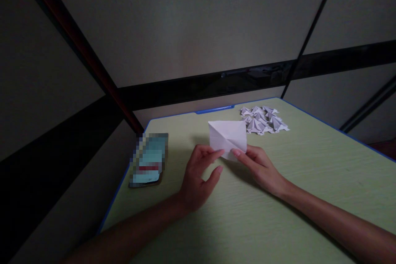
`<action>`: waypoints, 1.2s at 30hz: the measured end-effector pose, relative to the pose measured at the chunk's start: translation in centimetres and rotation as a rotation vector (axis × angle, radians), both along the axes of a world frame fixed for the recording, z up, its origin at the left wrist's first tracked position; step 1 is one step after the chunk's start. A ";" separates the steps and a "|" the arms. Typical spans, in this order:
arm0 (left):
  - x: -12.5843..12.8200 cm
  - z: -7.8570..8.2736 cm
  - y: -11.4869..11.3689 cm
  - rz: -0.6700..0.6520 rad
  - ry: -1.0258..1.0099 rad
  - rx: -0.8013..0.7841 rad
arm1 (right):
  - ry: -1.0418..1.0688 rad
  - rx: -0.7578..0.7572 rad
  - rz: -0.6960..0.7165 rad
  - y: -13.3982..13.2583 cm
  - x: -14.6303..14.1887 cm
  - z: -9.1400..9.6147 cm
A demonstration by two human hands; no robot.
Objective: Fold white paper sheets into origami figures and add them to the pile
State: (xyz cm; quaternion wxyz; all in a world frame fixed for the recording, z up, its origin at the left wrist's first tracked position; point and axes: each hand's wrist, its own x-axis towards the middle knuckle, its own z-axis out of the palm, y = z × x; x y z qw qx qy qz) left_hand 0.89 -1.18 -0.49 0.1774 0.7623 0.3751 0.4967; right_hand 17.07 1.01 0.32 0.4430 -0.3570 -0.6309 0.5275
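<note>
A white sheet of paper (227, 137), partly folded with creases across it, is held just above the pale green table (309, 173). My left hand (199, 175) pinches its lower left edge with fingertips, thumb curled below. My right hand (260, 167) grips the paper's lower right edge, fingers closed on it. Both forearms reach in from the bottom of the view.
A pile of several small folded white paper figures (262, 120) lies at the table's far edge. A flat, blurred-out blue object (149, 159) rests near the left edge. The table has a blue rim (213, 110); walls with dark rails stand behind.
</note>
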 end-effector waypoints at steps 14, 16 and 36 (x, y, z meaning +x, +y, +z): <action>0.7 0.1 1.3 0.049 -0.620 -0.613 | 0.168 -0.469 0.065 0.0 -1.0 -0.6; 0.8 0.1 1.2 0.041 -0.614 -0.623 | 0.157 -0.476 0.045 0.0 -1.0 -0.5; 0.3 0.3 0.6 -0.111 -0.332 -0.364 | 0.256 -0.457 -0.066 0.5 -0.9 -0.8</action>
